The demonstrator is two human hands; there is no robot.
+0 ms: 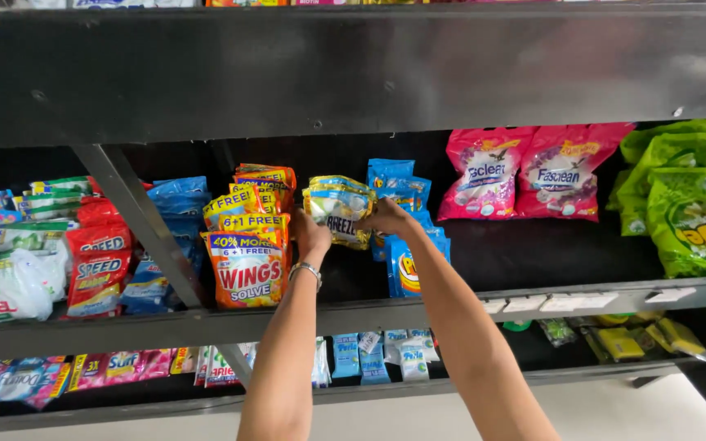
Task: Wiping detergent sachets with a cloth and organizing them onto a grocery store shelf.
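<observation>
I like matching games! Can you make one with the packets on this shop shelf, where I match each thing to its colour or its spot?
Things:
1. packs held by both hands
2. two bags with a bird picture
3. bags at the far right
4. orange packs

Clues:
A. green
B. pink
C. just left of the left hand
D. blue and yellow, touched by the right hand too

Pairs: 1-D, 2-B, 3-A, 4-C

Black shelf, blue-and-yellow sachet pack was at centre, orange-red packets left, pink bags right, green bags far right, silver wristband
</observation>
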